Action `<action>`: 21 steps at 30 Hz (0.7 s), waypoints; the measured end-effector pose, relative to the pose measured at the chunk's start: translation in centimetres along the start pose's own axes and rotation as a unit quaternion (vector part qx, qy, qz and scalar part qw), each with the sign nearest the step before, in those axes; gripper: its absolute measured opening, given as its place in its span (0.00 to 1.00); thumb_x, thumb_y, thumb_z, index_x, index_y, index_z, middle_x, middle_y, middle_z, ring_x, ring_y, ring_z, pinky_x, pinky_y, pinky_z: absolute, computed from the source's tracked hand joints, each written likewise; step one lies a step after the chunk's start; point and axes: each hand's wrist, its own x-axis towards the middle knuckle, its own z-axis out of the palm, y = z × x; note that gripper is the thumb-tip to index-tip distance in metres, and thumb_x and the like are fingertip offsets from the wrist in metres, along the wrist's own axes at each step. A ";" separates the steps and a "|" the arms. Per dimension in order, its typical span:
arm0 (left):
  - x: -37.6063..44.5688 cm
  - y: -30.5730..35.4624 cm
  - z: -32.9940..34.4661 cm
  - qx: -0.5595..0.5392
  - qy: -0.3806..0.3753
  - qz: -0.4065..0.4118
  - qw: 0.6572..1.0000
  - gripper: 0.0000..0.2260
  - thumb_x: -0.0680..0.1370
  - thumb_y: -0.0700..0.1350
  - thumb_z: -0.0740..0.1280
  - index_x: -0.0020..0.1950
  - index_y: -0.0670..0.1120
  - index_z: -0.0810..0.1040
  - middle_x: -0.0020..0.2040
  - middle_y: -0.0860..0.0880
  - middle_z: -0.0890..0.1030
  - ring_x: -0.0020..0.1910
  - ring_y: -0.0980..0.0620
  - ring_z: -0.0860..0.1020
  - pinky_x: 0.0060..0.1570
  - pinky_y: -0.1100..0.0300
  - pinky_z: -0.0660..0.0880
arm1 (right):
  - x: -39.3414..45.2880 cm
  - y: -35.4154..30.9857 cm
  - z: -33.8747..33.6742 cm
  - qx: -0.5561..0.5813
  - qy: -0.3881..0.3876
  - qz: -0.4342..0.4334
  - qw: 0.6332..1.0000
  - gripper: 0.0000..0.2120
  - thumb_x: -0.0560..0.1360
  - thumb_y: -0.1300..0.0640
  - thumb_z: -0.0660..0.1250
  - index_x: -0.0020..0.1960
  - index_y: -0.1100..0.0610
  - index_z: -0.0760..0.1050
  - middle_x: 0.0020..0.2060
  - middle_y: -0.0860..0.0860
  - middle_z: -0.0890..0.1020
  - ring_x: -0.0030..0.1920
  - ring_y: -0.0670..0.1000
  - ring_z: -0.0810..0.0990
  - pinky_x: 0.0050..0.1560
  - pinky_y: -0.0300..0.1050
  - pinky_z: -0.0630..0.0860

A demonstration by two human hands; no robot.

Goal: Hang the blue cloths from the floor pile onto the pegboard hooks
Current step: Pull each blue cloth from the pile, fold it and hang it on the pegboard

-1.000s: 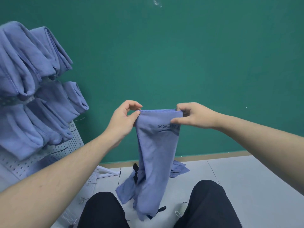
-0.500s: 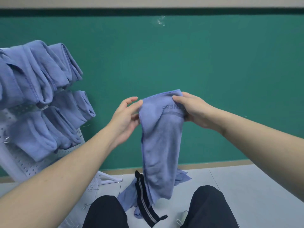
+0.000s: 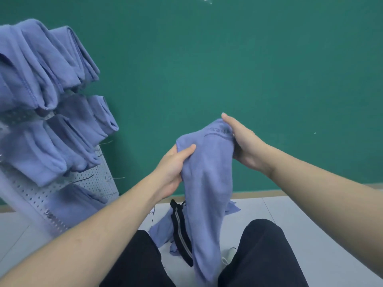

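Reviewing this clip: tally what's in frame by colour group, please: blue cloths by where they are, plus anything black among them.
Blue cloth held by left hand and right hand: 1
Blue cloths hanging on the pegboard: at least 6; folds overlap, exact count unclear
Blue floor pile: 1 heap, pieces not separable
Black striped strap: 1
Total: at least 9

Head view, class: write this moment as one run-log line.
left hand: grips blue cloth | right hand: holds its top edge | hung cloths on pegboard | floor pile remains
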 end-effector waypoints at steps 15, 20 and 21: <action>1.1 -4.8 -3.3 -0.005 0.024 -0.178 0.984 0.18 0.80 0.57 0.67 0.63 0.46 0.81 0.57 0.45 0.85 0.55 0.49 0.84 0.56 0.52 0.78 | -1.2 9.1 1.5 -0.039 -0.039 0.002 0.998 0.11 0.81 0.53 0.66 0.61 0.57 0.78 0.53 0.52 0.86 0.55 0.52 0.85 0.56 0.51 0.81; 0.3 -6.7 -3.5 -0.041 -0.020 -0.170 0.984 0.16 0.81 0.45 0.66 0.66 0.39 0.78 0.59 0.42 0.84 0.58 0.47 0.83 0.58 0.52 0.77 | 0.8 8.9 1.1 -0.030 0.007 0.030 0.999 0.06 0.80 0.53 0.68 0.52 0.56 0.79 0.51 0.54 0.86 0.52 0.53 0.85 0.55 0.50 0.82; 0.3 -6.9 -3.4 -0.041 -0.013 -0.148 0.988 0.16 0.81 0.43 0.67 0.67 0.39 0.76 0.60 0.42 0.84 0.59 0.47 0.83 0.58 0.52 0.77 | 1.0 8.8 0.9 -0.019 0.014 0.039 0.999 0.06 0.80 0.53 0.68 0.52 0.56 0.80 0.51 0.55 0.86 0.51 0.52 0.86 0.52 0.49 0.82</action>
